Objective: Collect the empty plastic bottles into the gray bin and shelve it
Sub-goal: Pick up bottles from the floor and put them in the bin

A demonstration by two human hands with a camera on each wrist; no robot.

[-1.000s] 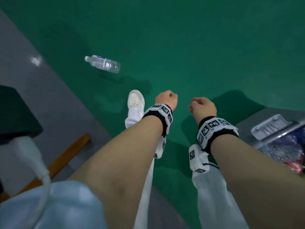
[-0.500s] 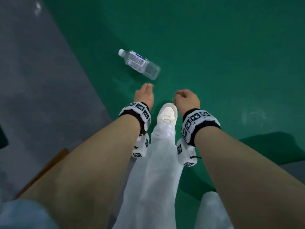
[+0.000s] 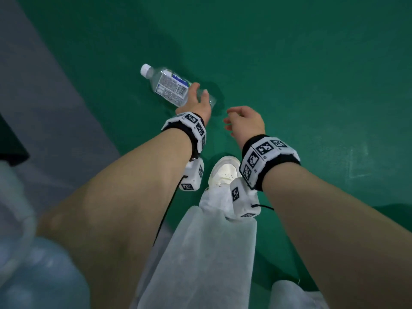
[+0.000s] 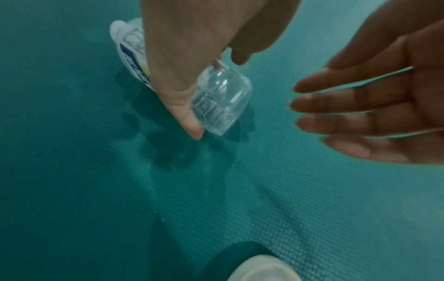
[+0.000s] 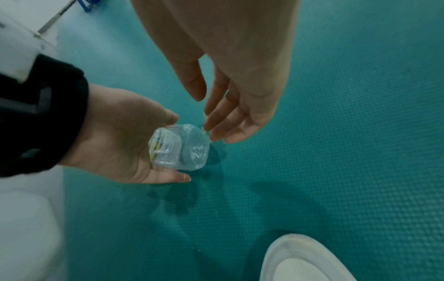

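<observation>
A clear plastic bottle [image 3: 169, 85] with a white cap and a blue-and-white label lies on its side on the green floor [image 3: 312, 74]. My left hand [image 3: 199, 91] reaches down over its lower half and closes round it. In the left wrist view the thumb [image 4: 190, 117] lies along one side of the bottle's base [image 4: 221, 102] and the fingers curl over the other side. My right hand [image 3: 227, 119] hovers just right of the base [image 5: 180, 148] with relaxed fingers [image 4: 336, 106], holding nothing. The gray bin is out of view.
My white shoe [image 3: 225, 172] and pale trouser leg [image 3: 200, 253] stand just behind the hands. A grey floor strip [image 3: 44, 108] runs along the left, with a dark object [image 3: 11, 143] at the left edge. Green floor spreads to the right and beyond the bottle.
I have stepped up to the bottle and bent down. My left hand has gone from a fist to reaching out and closing round the bottle. My right hand has loosened and moved beside it.
</observation>
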